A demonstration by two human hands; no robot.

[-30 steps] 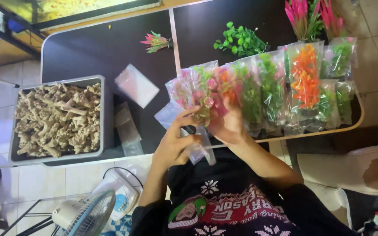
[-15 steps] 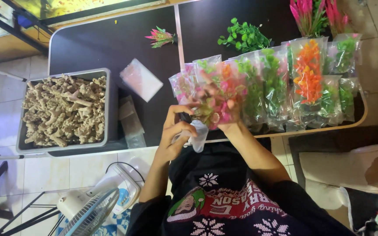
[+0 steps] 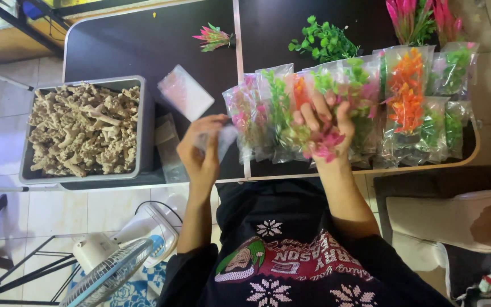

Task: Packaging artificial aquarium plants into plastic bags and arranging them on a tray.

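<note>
Head view: my right hand (image 3: 322,122) grips a pink and green plastic plant (image 3: 320,142), its leaves spiky, over the dark table (image 3: 143,45). My left hand (image 3: 200,150) pinches a thin, glossy clear bag (image 3: 223,139) near the table's front edge. Bagged plants (image 3: 407,102) crowd the right; a grey tray (image 3: 143,122) of knobbly beige pieces (image 3: 83,128) sits left.
</note>
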